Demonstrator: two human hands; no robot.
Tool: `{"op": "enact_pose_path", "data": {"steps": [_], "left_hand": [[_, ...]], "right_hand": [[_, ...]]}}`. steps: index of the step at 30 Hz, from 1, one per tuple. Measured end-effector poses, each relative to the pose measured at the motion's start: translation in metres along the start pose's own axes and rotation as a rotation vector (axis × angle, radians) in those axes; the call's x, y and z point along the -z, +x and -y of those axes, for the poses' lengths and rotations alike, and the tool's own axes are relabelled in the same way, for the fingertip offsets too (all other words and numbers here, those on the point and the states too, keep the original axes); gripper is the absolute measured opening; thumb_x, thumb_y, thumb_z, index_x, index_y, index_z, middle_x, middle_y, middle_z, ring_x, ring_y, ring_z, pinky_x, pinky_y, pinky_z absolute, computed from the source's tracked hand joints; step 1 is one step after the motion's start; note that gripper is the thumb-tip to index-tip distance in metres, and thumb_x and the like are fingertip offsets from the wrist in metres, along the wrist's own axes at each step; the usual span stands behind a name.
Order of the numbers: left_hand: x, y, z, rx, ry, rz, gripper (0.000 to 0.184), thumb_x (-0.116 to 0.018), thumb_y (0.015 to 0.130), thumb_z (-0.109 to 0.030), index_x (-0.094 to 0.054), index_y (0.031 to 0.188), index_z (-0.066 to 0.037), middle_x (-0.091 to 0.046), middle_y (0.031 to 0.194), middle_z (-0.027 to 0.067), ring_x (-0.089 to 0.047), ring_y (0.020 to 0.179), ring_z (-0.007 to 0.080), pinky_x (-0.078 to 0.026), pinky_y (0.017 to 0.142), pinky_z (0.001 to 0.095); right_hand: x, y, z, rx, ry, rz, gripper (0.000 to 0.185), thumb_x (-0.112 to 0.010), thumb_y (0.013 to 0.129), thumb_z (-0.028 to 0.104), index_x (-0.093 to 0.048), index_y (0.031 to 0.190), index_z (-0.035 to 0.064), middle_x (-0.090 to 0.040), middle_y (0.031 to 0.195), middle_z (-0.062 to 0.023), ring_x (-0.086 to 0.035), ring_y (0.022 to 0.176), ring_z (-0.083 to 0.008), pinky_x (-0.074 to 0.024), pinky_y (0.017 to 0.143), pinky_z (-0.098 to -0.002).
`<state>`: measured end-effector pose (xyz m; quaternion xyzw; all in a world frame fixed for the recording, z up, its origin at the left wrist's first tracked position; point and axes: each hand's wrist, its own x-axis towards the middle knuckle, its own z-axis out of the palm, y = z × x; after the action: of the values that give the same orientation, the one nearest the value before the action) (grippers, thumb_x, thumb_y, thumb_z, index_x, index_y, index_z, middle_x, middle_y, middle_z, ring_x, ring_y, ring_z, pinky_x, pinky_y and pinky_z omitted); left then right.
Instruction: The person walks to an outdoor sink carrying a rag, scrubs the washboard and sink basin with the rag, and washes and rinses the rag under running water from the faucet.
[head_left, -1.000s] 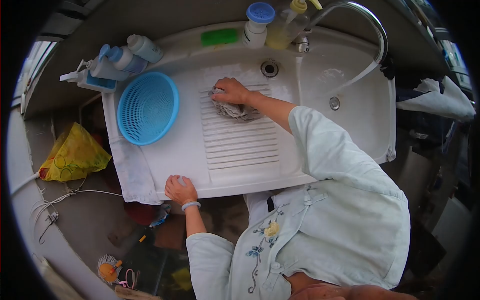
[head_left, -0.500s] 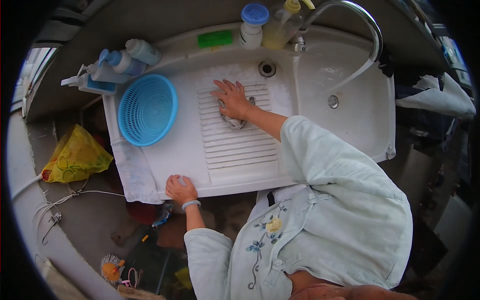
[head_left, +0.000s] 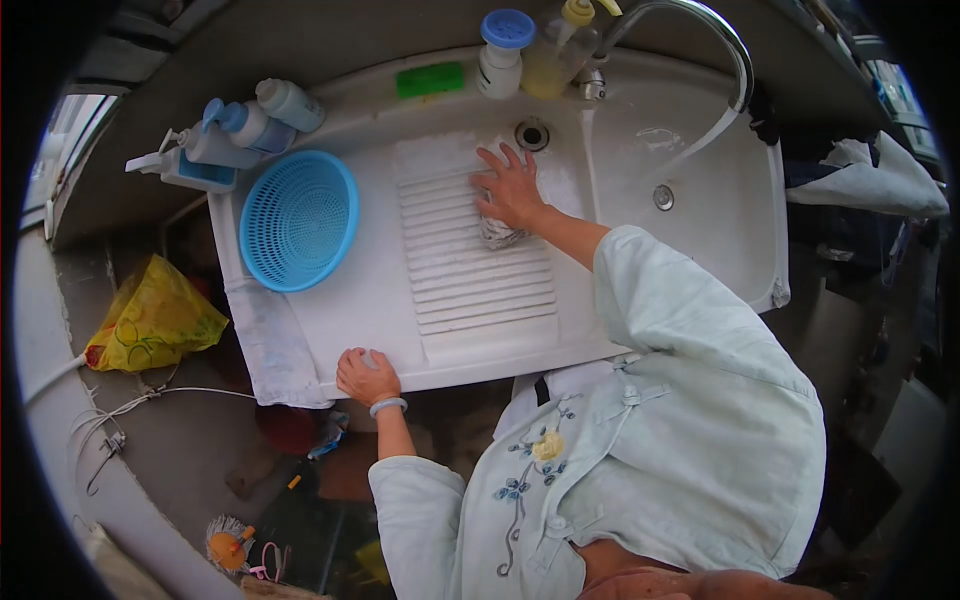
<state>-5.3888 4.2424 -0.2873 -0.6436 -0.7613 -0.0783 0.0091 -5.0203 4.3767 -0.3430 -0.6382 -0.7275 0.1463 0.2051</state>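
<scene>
My right hand (head_left: 512, 188) is spread over a crumpled grey cloth (head_left: 500, 233), its fingers apart and pointing up and left. The cloth lies bunched under the palm, on the upper right of the ribbed washboard (head_left: 475, 290) moulded into the white sink unit. How firmly the palm presses on it cannot be seen. At the front edge of the sink unit (head_left: 480, 370), my left hand (head_left: 366, 376) rests with its fingers bent over the rim and close together. Whether anything is beneath those fingers is hidden.
A blue basket (head_left: 299, 221) stands left of the washboard, with several bottles (head_left: 258, 128) behind it. Water runs from the curved faucet (head_left: 742, 60) into the basin (head_left: 690, 240). A green bar (head_left: 430, 80) and a blue-capped bottle (head_left: 500, 70) line the back ledge.
My right hand has moved right across the washboard along with the cloth, and its fingers have spread from a closed grip. My left hand has stayed at the front rim.
</scene>
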Motion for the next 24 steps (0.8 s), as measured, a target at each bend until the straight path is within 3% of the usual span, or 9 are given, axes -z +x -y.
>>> {"op": "enact_pose_path", "data": {"steps": [3, 5, 8, 11, 12, 13, 18, 21, 24], "left_hand": [[-0.001, 0.000, 0.002, 0.008, 0.000, -0.007, 0.017, -0.063, 0.074, -0.018, -0.058, 0.086, -0.008, -0.057, 0.104, 0.0115, -0.052, 0.103, 0.0306, -0.036, 0.090, 0.0447], [0.001, 0.000, -0.001, 0.019, -0.002, 0.015, 0.017, -0.063, 0.074, -0.018, -0.058, 0.086, -0.008, -0.057, 0.105, 0.0115, -0.052, 0.103, 0.0305, -0.036, 0.090, 0.0446], [0.000, 0.002, 0.000, 0.016, 0.003, 0.015, 0.017, -0.064, 0.074, -0.018, -0.058, 0.087, -0.008, -0.057, 0.105, 0.0114, -0.052, 0.103, 0.0305, -0.036, 0.090, 0.0446], [0.000, 0.002, 0.001, 0.008, 0.012, 0.007, 0.018, -0.064, 0.073, -0.018, -0.058, 0.087, -0.008, -0.057, 0.105, 0.0114, -0.052, 0.103, 0.0304, -0.036, 0.090, 0.0445], [0.000, 0.001, 0.001, 0.010, 0.013, 0.002, 0.018, -0.064, 0.073, -0.018, -0.058, 0.087, -0.008, -0.057, 0.105, 0.0114, -0.052, 0.103, 0.0303, -0.036, 0.090, 0.0444], [0.000, 0.001, 0.000, 0.010, 0.010, 0.005, 0.018, -0.064, 0.073, -0.018, -0.058, 0.087, -0.008, -0.057, 0.105, 0.0114, -0.052, 0.103, 0.0303, -0.036, 0.090, 0.0444], [0.000, 0.001, 0.001, -0.019, 0.002, -0.018, 0.018, -0.064, 0.074, -0.019, -0.058, 0.087, -0.009, -0.057, 0.103, 0.0115, -0.052, 0.102, 0.0302, -0.037, 0.089, 0.0442], [0.001, 0.000, 0.001, -0.033, 0.010, -0.020, 0.018, -0.064, 0.074, -0.020, -0.058, 0.087, -0.009, -0.057, 0.102, 0.0113, -0.052, 0.101, 0.0299, -0.037, 0.089, 0.0441], [-0.005, -0.002, 0.006, -0.041, 0.018, -0.049, 0.018, -0.064, 0.074, -0.021, -0.058, 0.086, -0.009, -0.057, 0.101, 0.0095, -0.052, 0.100, 0.0289, -0.037, 0.088, 0.0436]], "right_hand": [[0.027, -0.060, 0.026, -0.041, -0.003, 0.175, 0.046, -0.069, 0.077, 0.032, -0.059, 0.122, 0.0236, -0.032, 0.144, -0.0076, -0.023, 0.132, -0.0394, -0.0224, 0.100, -0.0665], [0.025, -0.118, 0.037, 0.128, 0.010, 0.133, 0.042, -0.066, 0.079, 0.039, -0.060, 0.117, 0.0233, -0.032, 0.141, -0.0067, -0.026, 0.129, -0.0397, -0.0267, 0.097, -0.0664], [0.006, -0.133, 0.025, 0.145, -0.035, 0.146, 0.034, -0.064, 0.079, 0.042, -0.062, 0.106, 0.0208, -0.039, 0.134, -0.0072, -0.029, 0.125, -0.0380, -0.0300, 0.093, -0.0659], [0.009, -0.092, 0.023, 0.172, -0.148, 0.272, 0.029, -0.065, 0.078, 0.040, -0.060, 0.097, 0.0192, -0.046, 0.123, -0.0071, -0.033, 0.121, -0.0370, -0.0330, 0.089, -0.0645], [0.005, -0.084, 0.025, 0.198, -0.136, 0.189, 0.025, -0.065, 0.078, 0.039, -0.062, 0.089, 0.0167, -0.053, 0.113, -0.0064, -0.039, 0.115, -0.0354, -0.0358, 0.088, -0.0605], [0.004, -0.079, 0.027, 0.197, -0.138, 0.191, 0.025, -0.065, 0.078, 0.039, -0.062, 0.089, 0.0167, -0.053, 0.113, -0.0064, -0.039, 0.115, -0.0354, -0.0358, 0.088, -0.0605], [0.002, -0.055, 0.042, 0.023, -0.133, 0.184, 0.022, -0.060, 0.081, 0.033, -0.069, 0.079, 0.0129, -0.060, 0.098, -0.0035, -0.050, 0.101, -0.0271, -0.0392, 0.085, -0.0513], [0.003, -0.046, 0.055, -0.100, -0.159, 0.198, 0.021, -0.059, 0.082, 0.032, -0.070, 0.079, 0.0139, -0.061, 0.092, -0.0043, -0.051, 0.097, -0.0276, -0.0393, 0.084, -0.0505], [0.006, -0.050, 0.063, -0.180, -0.129, 0.185, 0.026, -0.055, 0.086, 0.032, -0.072, 0.082, 0.0130, -0.061, 0.100, -0.0049, -0.050, 0.103, -0.0276, -0.0385, 0.086, -0.0518]]}}
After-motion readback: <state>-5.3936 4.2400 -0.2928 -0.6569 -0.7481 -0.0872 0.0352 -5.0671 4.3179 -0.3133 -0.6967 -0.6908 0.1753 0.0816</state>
